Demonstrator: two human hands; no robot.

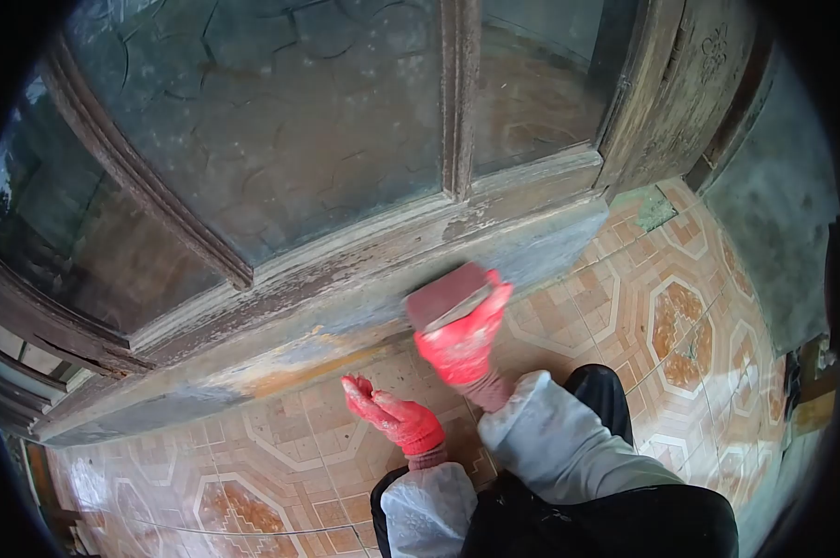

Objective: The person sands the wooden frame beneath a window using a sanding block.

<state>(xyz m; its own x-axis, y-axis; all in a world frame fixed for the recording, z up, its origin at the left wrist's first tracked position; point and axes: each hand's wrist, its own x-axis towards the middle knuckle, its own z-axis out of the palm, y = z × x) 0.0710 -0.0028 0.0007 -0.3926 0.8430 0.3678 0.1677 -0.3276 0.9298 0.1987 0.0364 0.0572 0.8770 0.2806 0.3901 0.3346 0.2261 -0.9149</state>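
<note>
My right hand (462, 342), in a red glove with white dust on it, grips a flat reddish-brown sanding block (446, 294) by its near side. The block is up against the low plastered ledge (541, 249) below the wooden window frame; whether its underside touches the ledge I cannot tell. My left hand (400, 417), gloved in the same red, hovers over the tiled floor to the left with its fingers stretched out and nothing in them. Grey, whitish and orange-yellow patches mark the ledge near both hands.
A weathered wooden frame (457, 102) with peeling paint holds large glass panes (308, 112) above the ledge. Patterned tiles (243, 507) cover the floor, with a greenish broken patch (657, 209) near the right corner. A grey wall (764, 205) stands on the right.
</note>
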